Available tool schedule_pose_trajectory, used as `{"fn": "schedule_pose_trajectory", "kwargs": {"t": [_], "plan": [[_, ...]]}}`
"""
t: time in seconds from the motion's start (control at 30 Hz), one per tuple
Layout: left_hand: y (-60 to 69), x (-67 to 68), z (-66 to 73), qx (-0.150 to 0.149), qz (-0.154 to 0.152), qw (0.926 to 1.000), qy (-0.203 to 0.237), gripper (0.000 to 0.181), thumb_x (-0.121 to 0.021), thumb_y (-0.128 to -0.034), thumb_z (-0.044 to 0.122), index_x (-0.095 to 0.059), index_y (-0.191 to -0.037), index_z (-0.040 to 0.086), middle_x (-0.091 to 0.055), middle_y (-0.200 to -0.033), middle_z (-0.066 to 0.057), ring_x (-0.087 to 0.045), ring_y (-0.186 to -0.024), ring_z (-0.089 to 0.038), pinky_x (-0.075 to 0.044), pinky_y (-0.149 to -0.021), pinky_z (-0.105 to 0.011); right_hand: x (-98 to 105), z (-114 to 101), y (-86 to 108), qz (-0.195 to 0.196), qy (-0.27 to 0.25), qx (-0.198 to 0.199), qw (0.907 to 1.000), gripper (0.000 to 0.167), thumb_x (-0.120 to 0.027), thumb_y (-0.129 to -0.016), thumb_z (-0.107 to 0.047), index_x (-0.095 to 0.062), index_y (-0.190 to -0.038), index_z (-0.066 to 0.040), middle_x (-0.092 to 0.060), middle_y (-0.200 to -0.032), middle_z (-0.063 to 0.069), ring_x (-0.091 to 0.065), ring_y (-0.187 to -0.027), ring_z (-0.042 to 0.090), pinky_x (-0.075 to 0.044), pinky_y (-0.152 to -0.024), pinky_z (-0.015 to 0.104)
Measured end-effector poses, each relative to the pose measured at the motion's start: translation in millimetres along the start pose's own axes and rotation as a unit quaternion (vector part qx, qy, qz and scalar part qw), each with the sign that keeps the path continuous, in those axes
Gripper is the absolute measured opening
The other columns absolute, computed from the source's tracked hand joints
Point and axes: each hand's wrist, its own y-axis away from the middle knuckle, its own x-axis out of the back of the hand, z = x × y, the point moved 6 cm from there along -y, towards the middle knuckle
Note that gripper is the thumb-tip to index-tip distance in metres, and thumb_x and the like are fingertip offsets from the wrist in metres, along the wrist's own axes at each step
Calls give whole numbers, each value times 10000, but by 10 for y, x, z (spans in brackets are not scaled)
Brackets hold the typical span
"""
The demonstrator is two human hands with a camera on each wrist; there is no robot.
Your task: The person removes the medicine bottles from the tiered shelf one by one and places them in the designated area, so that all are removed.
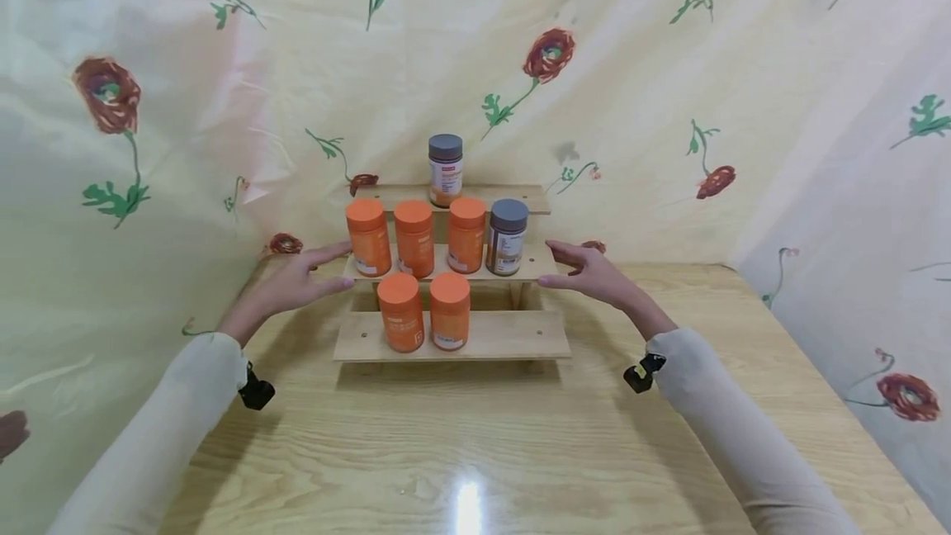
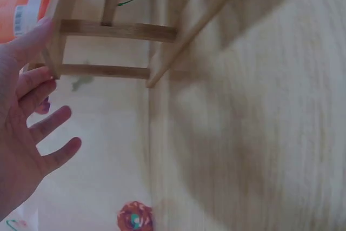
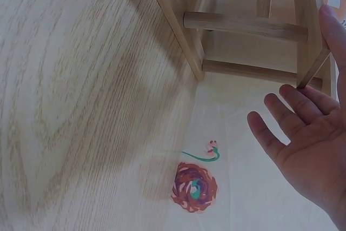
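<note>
A three-step wooden stand [image 1: 513, 338] bears several jars. My left hand [image 1: 297, 281] is at the left end of its middle board, thumb in front and fingers toward the back. In the left wrist view, the fingers of that left hand [image 2: 24, 117] are spread. My right hand [image 1: 590, 272] mirrors this at the right end; the right wrist view shows the right hand [image 3: 313, 139] with loosely extended fingers beside the board. Whether either hand touches the wood I cannot tell. Three orange jars [image 1: 413, 239] and a grey-lidded jar [image 1: 508, 238] stand upright on the middle board.
Two orange jars [image 1: 402, 314] stand on the lowest board, and another grey-lidded jar [image 1: 446, 172] on the top one. Underneath is a wood-grained table [image 1: 475, 428]. Floral cloth [image 1: 631, 89] hangs behind and along both sides.
</note>
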Motion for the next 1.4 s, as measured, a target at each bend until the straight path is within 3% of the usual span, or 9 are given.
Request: {"fn": "schedule_pose_trajectory", "kwargs": {"t": [0.2,0.47,0.67,1.03,1.4], "plan": [[95,-33,18,-313,267,9985,-349,666,-652,-1007,354,-406,-1557,72,-377,-1621,-149,-350,-1500,-406,-298,-1196,-621,-53,-3,9,-60,27,-4,10000,824,-736,-951,-326,-303,-1606,-74,-319,-1658,164,-351,-1512,365,-363,-1173,591],[178,-88,-22,-303,522,9968,-517,590,-640,-1014,355,-477,-1518,95,-419,-1594,-160,-409,-1457,-434,-352,-1153,-640,-86,-8,19,-83,89,20,9999,858,-761,-929,-326,-306,-1598,-38,-338,-1645,184,-373,-1498,379,-371,-1158,613],[172,-70,20,-320,519,9965,-576,589,-639,-1016,345,-475,-1514,76,-428,-1580,-180,-421,-1440,-452,-356,-1145,-647,-58,-26,14,-241,354,5,9991,865,-739,-946,-338,-272,-1608,-36,-318,-1652,195,-364,-1501,383,-374,-1158,610],[79,27,125,-468,286,9957,-742,582,-630,-1025,300,-453,-1518,46,-440,-1565,-181,-428,-1442,-423,-378,-1138,-624,209,-193,-12,-418,661,2,9969,865,-731,-948,-363,-266,-1617,-71,-291,-1663,199,-330,-1510,420,-332,-1191,604],[72,19,111,-318,256,9966,-715,590,-633,-1021,332,-462,-1520,68,-445,-1565,-169,-437,-1435,-421,-382,-1129,-636,556,-696,-100,-397,776,182,9960,812,-730,-951,-340,-307,-1612,-132,-300,-1676,121,-293,-1543,345,-299,-1210,602]]}}
